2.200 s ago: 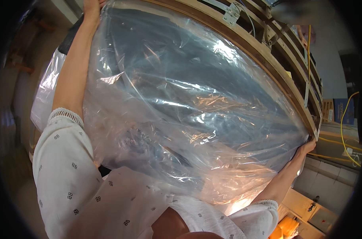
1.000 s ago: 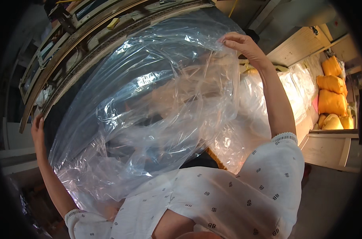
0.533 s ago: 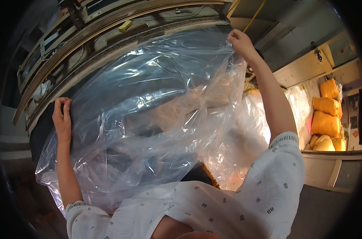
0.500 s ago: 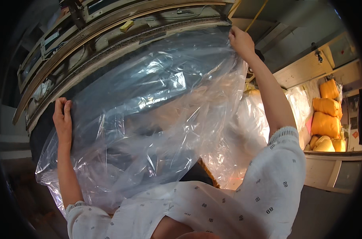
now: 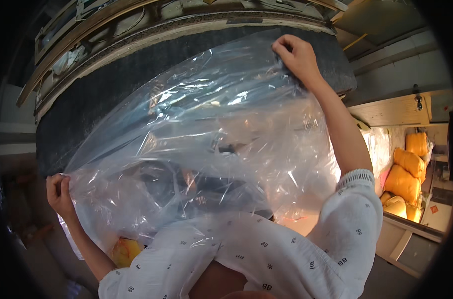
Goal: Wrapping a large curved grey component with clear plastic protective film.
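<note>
A large sheet of clear plastic film [image 5: 201, 134] stretches across the view between my hands, wrinkled and glossy; whether it is a bag or a single layer I cannot tell. At the left, my left hand [image 5: 60, 194] pinches one edge of it, low and out to the side. Up at the far right, my right hand [image 5: 297, 56] grips the far corner with thumb and fingers closed. The film's far edge runs over a dark flat surface [image 5: 127, 70], and its near part hangs against my white patterned shirt [image 5: 256, 249].
Beyond the dark surface runs a long wooden rail [image 5: 82, 47] with a ledge. Puffy orange bundles [image 5: 403, 182] are stacked at the right, near a pale wooden panel [image 5: 388, 110]. Something yellow [image 5: 126, 251] shows beside my left forearm.
My left hand has come down and outward, toward me, with the film's edge. My view has shifted; more of the dark surface shows beyond the film.
</note>
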Tool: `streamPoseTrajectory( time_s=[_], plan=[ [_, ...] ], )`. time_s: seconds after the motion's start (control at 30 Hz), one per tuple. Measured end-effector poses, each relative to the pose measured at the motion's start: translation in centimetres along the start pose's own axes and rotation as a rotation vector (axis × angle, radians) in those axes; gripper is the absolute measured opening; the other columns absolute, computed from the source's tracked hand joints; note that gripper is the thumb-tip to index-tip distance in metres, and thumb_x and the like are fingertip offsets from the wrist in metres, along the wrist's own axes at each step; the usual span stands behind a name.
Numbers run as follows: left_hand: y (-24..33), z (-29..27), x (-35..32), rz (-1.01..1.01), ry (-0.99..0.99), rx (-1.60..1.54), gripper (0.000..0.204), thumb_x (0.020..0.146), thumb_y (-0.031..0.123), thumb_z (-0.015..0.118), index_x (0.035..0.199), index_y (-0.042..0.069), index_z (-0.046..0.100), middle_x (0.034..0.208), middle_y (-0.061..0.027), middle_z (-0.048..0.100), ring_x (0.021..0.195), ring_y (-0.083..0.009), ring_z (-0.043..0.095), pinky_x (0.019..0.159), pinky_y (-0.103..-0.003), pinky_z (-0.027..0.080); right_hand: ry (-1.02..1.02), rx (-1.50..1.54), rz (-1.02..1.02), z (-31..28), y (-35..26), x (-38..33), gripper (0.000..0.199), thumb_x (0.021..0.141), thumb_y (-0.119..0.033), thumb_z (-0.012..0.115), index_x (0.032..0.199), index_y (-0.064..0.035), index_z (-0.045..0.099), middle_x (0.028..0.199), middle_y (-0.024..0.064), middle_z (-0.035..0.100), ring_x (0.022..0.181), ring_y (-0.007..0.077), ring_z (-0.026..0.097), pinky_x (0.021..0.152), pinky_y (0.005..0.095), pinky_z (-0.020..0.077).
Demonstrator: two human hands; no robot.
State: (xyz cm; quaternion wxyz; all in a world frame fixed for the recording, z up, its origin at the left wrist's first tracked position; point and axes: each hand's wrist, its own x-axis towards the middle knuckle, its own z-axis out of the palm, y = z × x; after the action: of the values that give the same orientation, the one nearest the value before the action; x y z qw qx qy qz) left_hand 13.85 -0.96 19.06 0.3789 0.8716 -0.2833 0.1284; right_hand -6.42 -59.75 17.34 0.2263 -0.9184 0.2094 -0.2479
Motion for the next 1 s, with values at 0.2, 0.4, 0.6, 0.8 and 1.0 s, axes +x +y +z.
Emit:
streamPoseTrajectory(
  time_s=[0.2, 0.4, 0.6, 0.8, 1.0],
  plan=[
    [3.4, -0.4, -4.8, 0.105, -0.020, 0.038, 0.011, 0.073, -0.001, 0.064, 0.076, 0.003, 0.055, 0.070, -0.0004, 0.045, 0.058, -0.0088, 0.036, 0.053, -0.021, 0.030, 0.053, -0.136, 0.086, 1.6, 1.6, 3.3, 0.024, 0.076, -0.028, 0.061, 0.080, -0.0038, 0.061, 0.067, 0.0077, 0.059, 0.059, 0.0176, 0.055, 0.056, 0.0293, 0.0419],
    [-1.4, -1.3, -11.8, -0.060, 0.053, 0.238, 0.007, 0.077, 0.001, 0.062, 0.082, 0.003, 0.059, 0.073, -0.0001, 0.050, 0.059, -0.0074, 0.038, 0.052, -0.020, 0.031, -0.003, -0.002, -0.199, 3.9, -2.3, 0.7, 0.019, 0.077, -0.020, 0.064, 0.082, -0.0041, 0.056, 0.071, 0.0063, 0.055, 0.063, 0.0161, 0.052, 0.059, 0.0274, 0.0415],
    [-4.1, -0.3, -13.8, -0.281, 0.028, 0.153, 0.006, 0.081, 0.005, 0.058, 0.085, 0.001, 0.060, 0.078, -0.0019, 0.053, 0.069, -0.0112, 0.045, 0.062, -0.023, 0.037, -0.202, 0.226, -0.167, 4.1, -2.6, 2.8, 0.023, 0.077, -0.013, 0.063, 0.099, -0.0090, 0.059, 0.072, 0.0019, 0.055, 0.073, 0.0107, 0.051, 0.065, 0.0249, 0.0417],
    [-4.1, -1.3, -4.9, -0.479, 0.522, -0.597, 0.019, 0.089, 0.013, 0.049, 0.103, 0.001, 0.054, 0.093, -0.0035, 0.056, 0.091, -0.0146, 0.052, 0.082, -0.024, 0.040, -0.148, 0.819, -0.021, 1.1, -5.3, 5.0, 0.016, 0.084, -0.020, 0.058, 0.089, -0.0049, 0.060, 0.087, -0.0019, 0.060, 0.081, 0.0062, 0.050, 0.075, 0.0221, 0.0394],
    [-2.5, 1.5, 8.7, -0.203, 0.541, -0.237, 0.024, 0.086, 0.026, 0.056, 0.098, 0.004, 0.059, 0.091, -0.0022, 0.060, 0.084, -0.0106, 0.054, 0.073, -0.022, 0.042, 0.621, 0.230, -0.029, 3.0, -5.6, 6.1, 0.016, 0.082, -0.017, 0.057, 0.079, -0.0021, 0.058, 0.069, 0.0037, 0.058, 0.061, 0.0113, 0.052, 0.060, 0.0258, 0.0424]
  ],
)
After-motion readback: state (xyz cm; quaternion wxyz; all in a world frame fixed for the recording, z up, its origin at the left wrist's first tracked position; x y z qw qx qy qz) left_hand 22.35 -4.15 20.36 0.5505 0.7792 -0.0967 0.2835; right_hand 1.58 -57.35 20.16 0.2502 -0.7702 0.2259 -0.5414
